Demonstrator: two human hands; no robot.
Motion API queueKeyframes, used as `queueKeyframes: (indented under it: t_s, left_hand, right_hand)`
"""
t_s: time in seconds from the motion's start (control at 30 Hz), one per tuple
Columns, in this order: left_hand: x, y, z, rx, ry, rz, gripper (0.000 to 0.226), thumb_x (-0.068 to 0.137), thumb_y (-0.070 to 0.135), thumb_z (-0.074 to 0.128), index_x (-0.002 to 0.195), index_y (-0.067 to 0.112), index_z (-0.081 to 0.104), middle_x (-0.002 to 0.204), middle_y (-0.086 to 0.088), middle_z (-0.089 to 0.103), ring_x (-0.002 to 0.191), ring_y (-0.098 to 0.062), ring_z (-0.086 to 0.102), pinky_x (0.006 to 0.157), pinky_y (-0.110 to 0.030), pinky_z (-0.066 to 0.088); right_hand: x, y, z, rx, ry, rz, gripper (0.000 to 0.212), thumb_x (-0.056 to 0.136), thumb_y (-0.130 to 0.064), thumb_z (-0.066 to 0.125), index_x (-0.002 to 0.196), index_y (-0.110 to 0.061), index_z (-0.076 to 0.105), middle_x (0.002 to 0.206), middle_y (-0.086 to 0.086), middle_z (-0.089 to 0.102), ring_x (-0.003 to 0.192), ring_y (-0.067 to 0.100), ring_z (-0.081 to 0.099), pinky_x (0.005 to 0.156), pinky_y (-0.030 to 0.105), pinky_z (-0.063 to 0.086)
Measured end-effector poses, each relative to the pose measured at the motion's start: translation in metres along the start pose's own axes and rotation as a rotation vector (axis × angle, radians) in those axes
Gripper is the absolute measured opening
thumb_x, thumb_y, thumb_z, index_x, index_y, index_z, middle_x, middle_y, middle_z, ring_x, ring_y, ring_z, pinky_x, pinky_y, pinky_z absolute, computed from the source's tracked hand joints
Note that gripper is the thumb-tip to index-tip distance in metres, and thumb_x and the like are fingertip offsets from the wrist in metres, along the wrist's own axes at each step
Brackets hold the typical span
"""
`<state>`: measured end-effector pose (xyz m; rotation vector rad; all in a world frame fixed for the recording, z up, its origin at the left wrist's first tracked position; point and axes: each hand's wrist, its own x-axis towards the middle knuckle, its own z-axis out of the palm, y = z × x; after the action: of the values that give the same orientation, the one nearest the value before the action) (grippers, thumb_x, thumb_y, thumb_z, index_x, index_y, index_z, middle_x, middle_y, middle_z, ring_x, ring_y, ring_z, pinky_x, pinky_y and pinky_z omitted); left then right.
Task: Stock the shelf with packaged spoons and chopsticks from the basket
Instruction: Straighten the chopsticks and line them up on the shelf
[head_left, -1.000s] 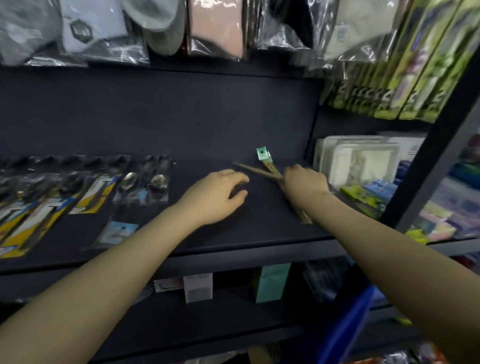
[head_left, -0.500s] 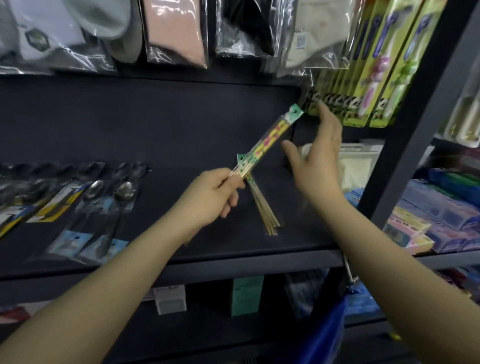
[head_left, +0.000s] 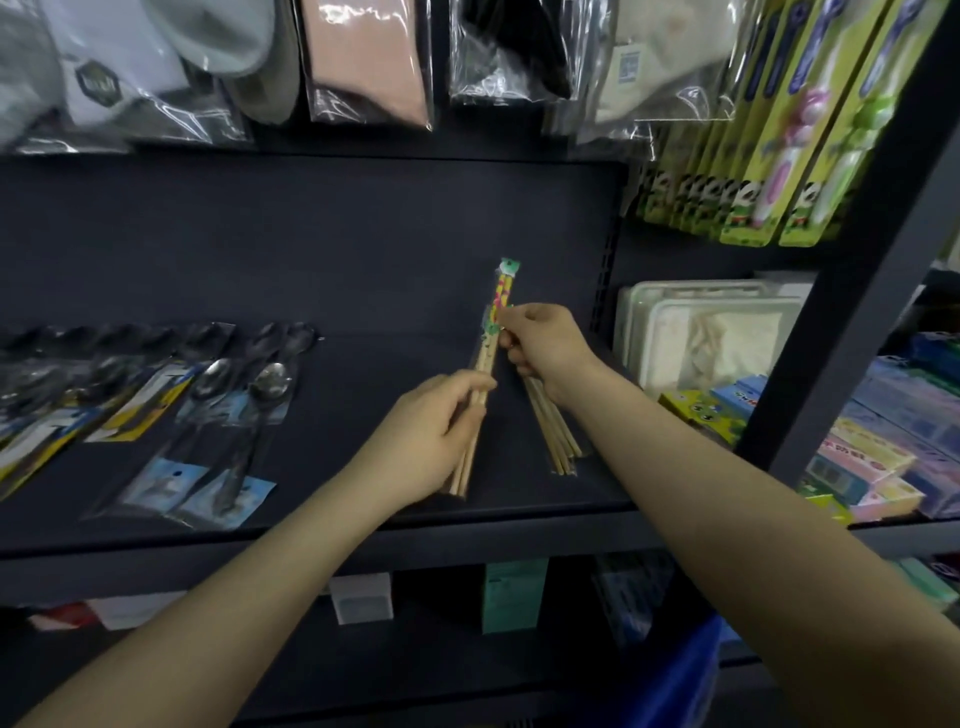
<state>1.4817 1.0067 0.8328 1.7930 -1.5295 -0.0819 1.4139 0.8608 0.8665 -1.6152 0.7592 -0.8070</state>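
Holding a chopstick pack (head_left: 485, 371) at both ends keeps it straight while it is lined up over the shelf (head_left: 363, 467). The lower end is gripped by the left hand (head_left: 423, 436), fingers curled round the sticks; the printed upper part is pinched by the right hand (head_left: 543, 345), so that the angle can be steered. The pack is pointed toward the back panel, its green header uppermost, seemingly so that labels face the front once laid down. A second pack (head_left: 553, 431) is already lying flat just to the right, partly hidden under the right wrist; the held one is probably meant to be set beside it. Packaged spoons (head_left: 234, 410) are laid in a row further left, well apart. The basket cannot be made out with certainty.
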Motion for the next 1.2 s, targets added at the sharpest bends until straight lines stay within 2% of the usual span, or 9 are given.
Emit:
queueKeyframes:
  t_s: [0.13,0.23,0.33,0.43,0.53,0.7,0.9,1.07,1.2]
  left_hand:
    - [0.010,-0.009,0.005,0.067,-0.052,-0.089,0.024,0.094,0.023,0.044,0.116,0.018,0.054,0.088,0.004,0.060,0.073,-0.009,0.056,0.060,-0.015,0.037]
    - [0.021,-0.014,0.012,0.170,-0.082,-0.172,0.028,0.095,0.024,0.041,0.119,0.013,0.052,0.106,-0.005,0.063,0.088,-0.023,0.063,0.078,-0.029,0.048]
    - [0.033,-0.019,0.022,0.430,-0.173,-0.176,0.034,0.097,0.030,0.034,0.124,0.015,0.048,0.122,-0.011,0.057,0.111,-0.030,0.050,0.091,-0.040,0.040]
    - [0.043,-0.022,0.022,0.606,-0.297,-0.124,0.041,0.098,0.036,0.025,0.135,0.020,0.035,0.143,-0.010,0.032,0.128,-0.032,0.027,0.101,-0.046,0.025]
    - [0.049,-0.028,0.008,0.564,-0.403,-0.011,0.051,0.097,0.040,0.024,0.144,0.019,0.021,0.157,-0.002,0.001,0.143,-0.024,0.001,0.114,-0.043,0.007]
    - [0.035,-0.035,-0.002,0.462,-0.693,-0.012,0.072,0.090,0.056,0.027,0.146,0.021,-0.002,0.156,0.003,-0.011,0.144,-0.012,-0.006,0.116,-0.026,0.000]
    - [0.031,-0.032,0.006,0.475,-0.623,-0.004,0.080,0.088,0.060,0.029,0.146,0.016,-0.003,0.157,0.000,-0.009,0.144,-0.012,-0.002,0.117,-0.026,0.003]
    - [0.033,-0.035,0.001,0.422,-0.613,-0.006,0.093,0.079,0.064,0.043,0.146,0.021,-0.006,0.157,0.000,-0.001,0.144,-0.014,0.008,0.115,-0.025,0.013]
    - [0.034,-0.035,-0.004,0.409,-0.633,0.023,0.093,0.061,0.079,0.035,0.140,0.048,-0.004,0.157,0.003,0.003,0.143,-0.018,0.009,0.116,-0.037,0.020]
  right_hand:
    - [0.001,0.008,-0.008,-0.308,-0.071,-0.049,0.025,0.094,-0.027,0.050,0.088,-0.007,0.062,0.065,0.002,0.061,0.048,0.012,0.046,0.045,0.022,0.035]
    - [-0.003,0.018,-0.024,-0.749,0.022,-0.135,0.025,0.090,-0.032,0.052,0.093,-0.010,0.064,0.085,0.007,0.067,0.073,0.021,0.061,0.065,0.029,0.046]
    - [-0.014,0.021,-0.040,-0.999,0.144,-0.129,0.029,0.089,-0.037,0.050,0.100,-0.012,0.060,0.107,0.014,0.064,0.097,0.035,0.060,0.072,0.034,0.046]
    - [-0.023,0.022,-0.047,-1.256,0.120,-0.062,0.056,0.085,-0.056,0.049,0.114,-0.009,0.052,0.117,0.012,0.058,0.106,0.035,0.058,0.072,0.035,0.042]
    - [-0.027,0.028,-0.043,-1.234,0.054,0.023,0.062,0.082,-0.064,0.047,0.111,-0.010,0.054,0.116,0.011,0.059,0.105,0.034,0.059,0.072,0.034,0.042]
    - [-0.027,0.032,-0.035,-1.121,-0.018,0.091,0.040,0.084,-0.051,0.054,0.090,-0.012,0.053,0.106,0.010,0.061,0.094,0.030,0.059,0.068,0.031,0.043]
    - [-0.026,0.016,-0.031,-0.928,-0.025,0.095,0.037,0.087,-0.035,0.057,0.064,-0.011,0.042,0.069,0.006,0.050,0.069,0.027,0.055,0.055,0.027,0.038]
    - [-0.042,0.013,-0.005,-0.886,-0.243,0.132,0.033,0.094,-0.027,0.048,0.066,-0.009,0.046,0.056,0.006,0.052,0.047,0.014,0.049,0.044,0.022,0.039]
    - [-0.039,0.020,-0.018,-1.011,-0.060,-0.023,0.026,0.092,-0.027,0.048,0.089,-0.007,0.063,0.094,0.015,0.067,0.083,0.029,0.064,0.067,0.030,0.048]
